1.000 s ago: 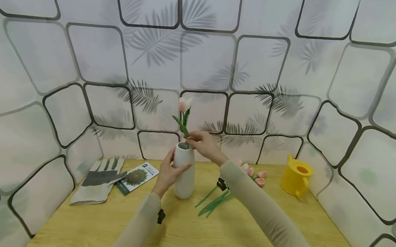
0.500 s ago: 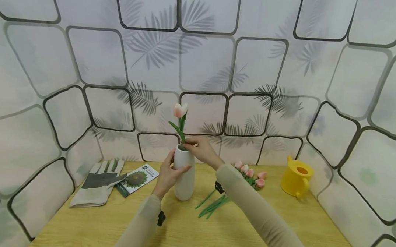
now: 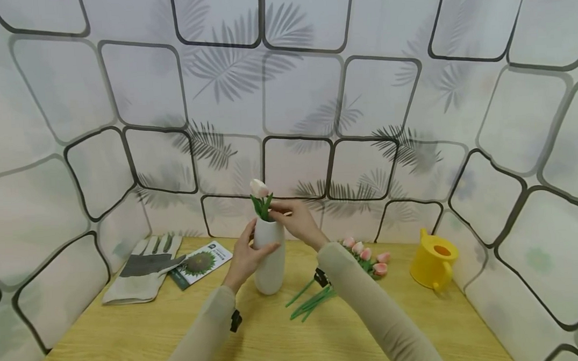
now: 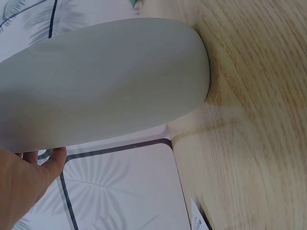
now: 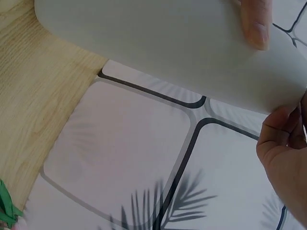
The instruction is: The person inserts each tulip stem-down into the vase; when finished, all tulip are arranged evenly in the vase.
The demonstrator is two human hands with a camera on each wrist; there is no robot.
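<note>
In the head view a white vase [image 3: 269,262] stands upright on the wooden table, and my left hand [image 3: 246,258] grips its upper left side, thumb across the front. One pink-and-white tulip [image 3: 258,188] rises from the vase mouth, its green leaves just above the rim. My right hand [image 3: 295,220] is at the rim, fingertips pinching the tulip low by its leaves; the stem is hidden inside. The right wrist view shows curled fingers of the right hand [image 5: 285,148] against the vase [image 5: 158,48]. Fingers of the left hand [image 4: 29,182] touch the vase [image 4: 105,81] in the left wrist view.
More pink tulips [image 3: 365,255] with green stems lie right of the vase, partly behind my right sleeve. A yellow watering can [image 3: 433,260] stands at the right. Grey-and-white gloves [image 3: 145,270] and a sunflower packet [image 3: 200,264] lie at the left. Patterned walls enclose the table.
The tulip has sunk down into the vase, its bloom much lower than before. My right hand has come down slightly to the rim. My left hand keeps its grip on the vase.
</note>
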